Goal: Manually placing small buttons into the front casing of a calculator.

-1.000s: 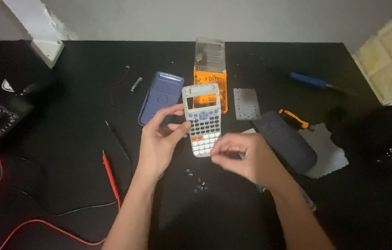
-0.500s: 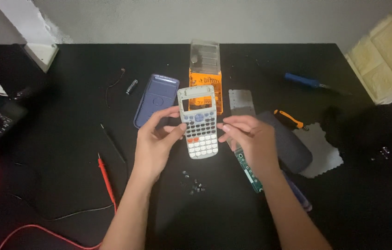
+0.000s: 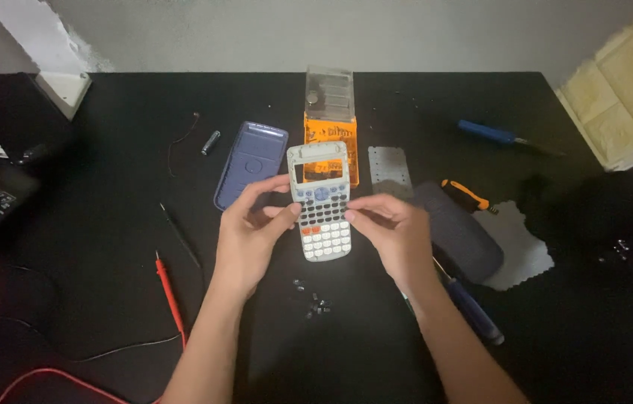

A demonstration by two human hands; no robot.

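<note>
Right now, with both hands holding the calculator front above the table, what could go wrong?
1. The calculator front is pinched only at its edges by the left hand and right hand; it might slip.
2. The small screws lie loose below the wrists; a forearm could scatter them on the black table.

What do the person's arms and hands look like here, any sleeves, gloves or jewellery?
Both forearms are bare up to the bottom edge of the picture, with no sleeves in view. The left hand and right hand wear no gloves. No rings, watch or wristband show on either one. The fingernails look short and unpainted, though the picture is too dim to be sure.
</note>
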